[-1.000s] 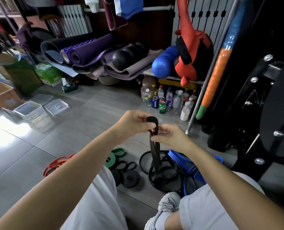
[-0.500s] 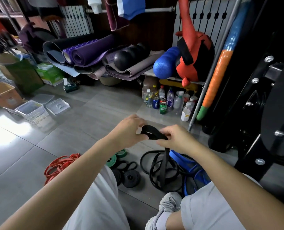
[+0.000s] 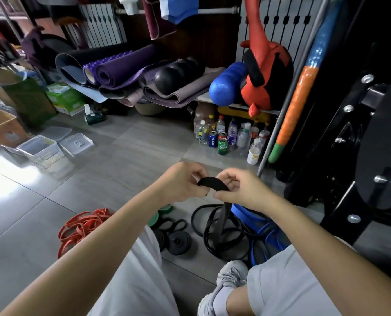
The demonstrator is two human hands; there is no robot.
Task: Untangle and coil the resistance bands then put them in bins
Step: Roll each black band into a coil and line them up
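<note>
While both hands meet in front of the knees, the left hand and the right hand each pinch the black band between thumb and curled fingers, so that its top end arches as a short flat fold from one hand to the other. From under the right hand the rest of the band drops almost straight down, its long axis near upright, into a loose black tangle on the floor just below the grip. The right hand is the nearer to that hanging length, so it looks the one to feed slack upward while the left turns the coil. The tangle lies against a heap of blue bands, and the strands cross closely enough that the rising length may drag or snag there. Two finished black coils and a green coil lie near the left knee, with red bands spread loose farther left. The clear bin stands well apart to the far left, beside its lid, on the left hand's side. Bottles and cans stand beyond the hands.
</note>
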